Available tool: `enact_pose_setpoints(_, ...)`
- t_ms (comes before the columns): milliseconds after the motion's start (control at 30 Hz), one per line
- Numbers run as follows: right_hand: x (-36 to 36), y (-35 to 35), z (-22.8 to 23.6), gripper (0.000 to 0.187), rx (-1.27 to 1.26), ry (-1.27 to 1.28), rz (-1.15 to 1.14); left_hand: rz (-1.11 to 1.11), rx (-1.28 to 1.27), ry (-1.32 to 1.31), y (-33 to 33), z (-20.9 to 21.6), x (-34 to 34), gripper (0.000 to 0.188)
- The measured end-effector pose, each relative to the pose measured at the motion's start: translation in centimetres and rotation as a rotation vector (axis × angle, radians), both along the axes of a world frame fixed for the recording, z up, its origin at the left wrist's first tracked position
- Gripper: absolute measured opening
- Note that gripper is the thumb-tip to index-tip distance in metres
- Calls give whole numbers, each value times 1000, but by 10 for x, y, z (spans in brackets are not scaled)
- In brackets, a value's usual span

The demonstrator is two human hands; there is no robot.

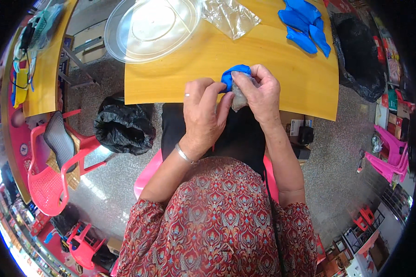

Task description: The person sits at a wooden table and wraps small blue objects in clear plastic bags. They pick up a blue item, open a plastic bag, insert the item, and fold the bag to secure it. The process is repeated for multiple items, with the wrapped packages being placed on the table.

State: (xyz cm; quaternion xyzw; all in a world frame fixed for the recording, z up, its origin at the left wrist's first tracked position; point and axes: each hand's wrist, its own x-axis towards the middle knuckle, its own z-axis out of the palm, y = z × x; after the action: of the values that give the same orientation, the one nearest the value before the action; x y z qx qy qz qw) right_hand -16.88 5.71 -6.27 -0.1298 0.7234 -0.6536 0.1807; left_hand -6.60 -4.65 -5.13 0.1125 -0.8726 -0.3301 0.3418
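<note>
Over the near edge of the yellow table (180,83), my two hands meet at a bright blue, soft, crumpled piece (227,77), which looks like thin rubber or cloth. My left hand (202,106) pinches its left edge between thumb and fingers. My right hand (261,92) grips its right side, thumb pressed on top, together with a small greyish translucent bag (239,99) that hangs below. The bag partly sits against the blue piece; whether it is inside, I cannot tell. Several similar blue pieces (300,21) lie at the table's far right.
A round clear plastic lid or tray (118,39) lies at the far left of the table, beside a clear plastic bag (231,18). Black bin bags stand left (125,127) and right (359,57) of the table. A red chair (51,184) is on the left.
</note>
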Motion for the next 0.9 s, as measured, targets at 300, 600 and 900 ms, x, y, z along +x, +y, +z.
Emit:
enact_pose_setpoints(300, 2, -7, -5, 16, -100, -117, -15, 19, 24, 81, 9, -9, -3, 21)
enact_pose_setpoints(600, -4, 1, 2, 21, -95, -100, 149, -52, 1228, -44, -16, 2, -4, 44)
enact_pose_setpoints(900, -1, -11, 41, 30, 177, 460, 124, -456, 1700, -101, -28, 7, 0, 34)
